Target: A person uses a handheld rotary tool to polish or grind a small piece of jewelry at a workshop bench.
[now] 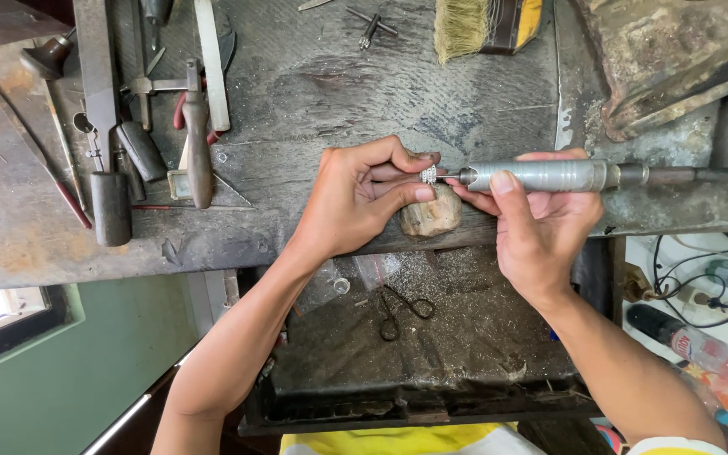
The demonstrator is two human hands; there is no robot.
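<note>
- The workbench [313, 76] is the largest thing: a dark, scarred wooden top, grey with dust and cut with scratches, its front edge running across the middle of the view.
- Below the edge hangs a black catch tray [431, 371], rough and gritty inside, strewn with pale filings; a small pair of scissors [404, 310] lies in it with a clear plastic bag [377, 271] just beside.
- On the bench's left side lies a crowd of hand tools: a long flat file [99, 84], a hammer [197, 126] with a wooden handle, and red-handled pliers [180, 114] partly under it.
- At the far edge rests a bristle brush [465, 25], straw-coloured and frayed.
- The right hand [541, 223] grips a rotary handpiece [541, 175], a knurled grey metal cylinder held like a pen, fingers closed around it, its thin tip pointing left.
- The left hand [355, 198] is closed in a pinch, thumb and fingers holding the jewellery piece against a worn wooden bench pin [431, 217], rounded and pale brown.
- The jewellery piece [428, 174] is tiny, silvery and glittering, at the bench's front edge between both hands, touching the handpiece tip; its exact shape is too small to tell.
</note>
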